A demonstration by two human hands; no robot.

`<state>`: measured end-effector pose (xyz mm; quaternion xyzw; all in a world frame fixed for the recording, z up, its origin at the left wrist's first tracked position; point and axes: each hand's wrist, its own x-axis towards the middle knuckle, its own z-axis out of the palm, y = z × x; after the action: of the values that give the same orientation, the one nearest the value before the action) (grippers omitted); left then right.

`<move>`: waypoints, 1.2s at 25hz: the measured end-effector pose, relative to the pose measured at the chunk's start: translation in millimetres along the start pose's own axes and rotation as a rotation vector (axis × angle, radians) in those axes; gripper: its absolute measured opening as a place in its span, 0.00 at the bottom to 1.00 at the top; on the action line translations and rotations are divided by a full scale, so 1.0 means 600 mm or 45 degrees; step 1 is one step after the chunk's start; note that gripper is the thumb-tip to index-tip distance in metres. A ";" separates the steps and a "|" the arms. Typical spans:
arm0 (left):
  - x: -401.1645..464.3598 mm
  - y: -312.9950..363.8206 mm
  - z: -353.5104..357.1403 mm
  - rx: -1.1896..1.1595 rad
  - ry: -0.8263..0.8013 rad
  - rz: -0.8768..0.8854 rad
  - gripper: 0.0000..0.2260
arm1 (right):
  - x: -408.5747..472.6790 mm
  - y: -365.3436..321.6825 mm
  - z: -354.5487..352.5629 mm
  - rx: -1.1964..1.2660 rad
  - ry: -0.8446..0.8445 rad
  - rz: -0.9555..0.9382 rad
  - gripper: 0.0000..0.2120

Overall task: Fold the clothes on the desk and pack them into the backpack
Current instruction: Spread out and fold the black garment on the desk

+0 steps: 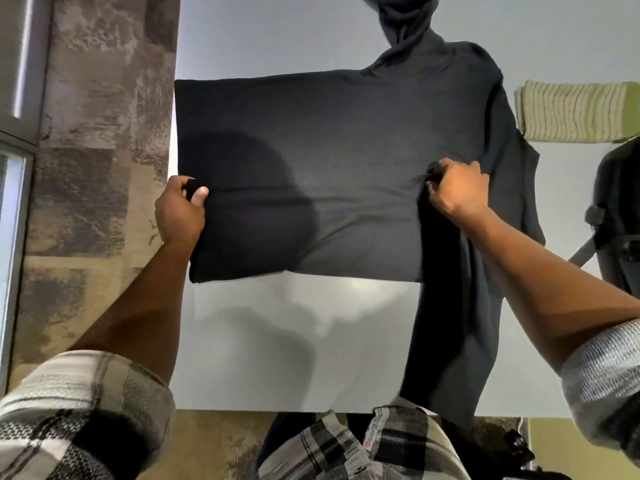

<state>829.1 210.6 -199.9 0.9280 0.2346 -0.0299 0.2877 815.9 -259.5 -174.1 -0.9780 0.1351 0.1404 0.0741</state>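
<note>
Hands pinch the dark long-sleeved shirt point(311, 161) spread on the white desk point(294, 341): left hand point(180, 209) at the hem edge, right hand point(457, 192) near the shoulder, apparently tensioning a fold line; backpack point(616, 209) waits right.

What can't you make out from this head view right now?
- Backpack: cut off by the right edge; whether it is open is unclear.
- Dark shirt: far sleeve cut off by the top edge.
- Striped green cloth: folded, cut by the right edge; garment type unclear.
- Right hand: fingertips buried in fabric.
</note>
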 end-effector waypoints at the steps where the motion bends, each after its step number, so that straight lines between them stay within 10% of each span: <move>1: -0.009 0.006 -0.002 -0.033 0.018 -0.012 0.16 | -0.003 -0.009 -0.003 -0.002 -0.010 0.008 0.15; 13: -0.170 -0.076 -0.053 -0.122 -0.133 -0.108 0.19 | -0.275 -0.091 0.124 0.716 0.077 -0.105 0.06; 23: -0.210 -0.151 -0.061 -0.231 -0.323 -0.088 0.15 | -0.315 -0.091 0.114 1.415 0.207 1.313 0.11; 30: -0.209 -0.155 -0.062 -0.202 -0.264 0.006 0.11 | -0.273 -0.071 0.105 1.984 0.273 1.594 0.11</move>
<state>672.6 245.5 -193.3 0.8949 0.2029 -0.1065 0.3830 660.7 -167.3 -181.1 -0.4173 0.6852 -0.0624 0.5937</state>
